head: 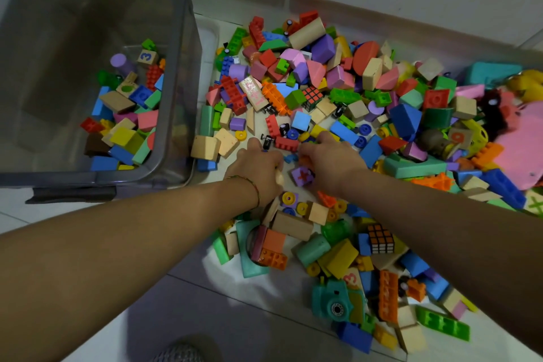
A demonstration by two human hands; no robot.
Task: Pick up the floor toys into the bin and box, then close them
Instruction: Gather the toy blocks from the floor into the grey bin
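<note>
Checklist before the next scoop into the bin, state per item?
1. Bin open, no lid on it: ok.
2. Room in bin, toys cover only its bottom: ok.
3. Left hand on the toy pile: ok.
4. Right hand on the pile: ok.
5. Firm hold on any toy: cannot tell, palms face down.
6. Floor cleared: not ok, most toys lie outside the bin.

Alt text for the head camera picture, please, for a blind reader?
A person's left hand and right hand reach side by side into a big heap of colourful toy blocks on a tiled floor. A grey plastic bin, partly filled with blocks, stands open at the left.
</note>
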